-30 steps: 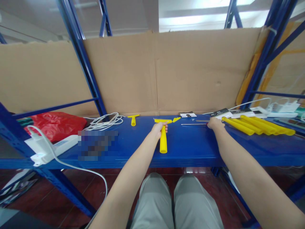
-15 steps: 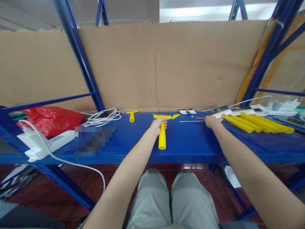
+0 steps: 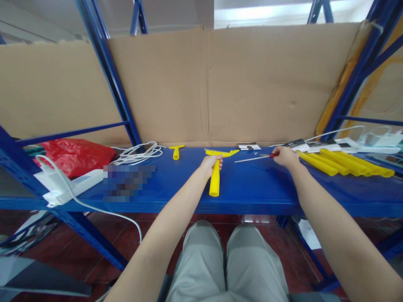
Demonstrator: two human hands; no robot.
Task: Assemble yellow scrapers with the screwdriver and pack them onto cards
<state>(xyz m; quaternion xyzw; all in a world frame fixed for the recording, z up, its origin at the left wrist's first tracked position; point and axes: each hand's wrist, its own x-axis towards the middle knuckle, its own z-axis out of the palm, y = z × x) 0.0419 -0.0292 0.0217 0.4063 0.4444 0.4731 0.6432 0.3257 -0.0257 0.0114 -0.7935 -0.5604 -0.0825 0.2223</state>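
My left hand (image 3: 212, 165) is closed around the neck of a yellow T-shaped tool (image 3: 214, 182), whose round handle points toward me over the blue shelf. A yellow piece (image 3: 232, 153) extends from the right end of its head. Farther right, my right hand (image 3: 284, 156) is closed on a screwdriver with a red handle (image 3: 273, 155); its fingers hide part of the handle. A thin metal rod (image 3: 248, 160) lies on the shelf beside the screwdriver's tip, and I cannot tell whether they touch.
A smaller yellow T-shaped piece (image 3: 176, 153) stands at the back left. Several yellow tubes (image 3: 349, 163) lie on the right. White cables (image 3: 138, 154), a red bag (image 3: 77, 157) and a power strip (image 3: 88, 181) are on the left. Cardboard (image 3: 252, 84) stands behind the shelf.
My right hand has lifted slightly and turned, and the red handle now shows in it. The yellow piece beside the tool's head now lies more in line with it.
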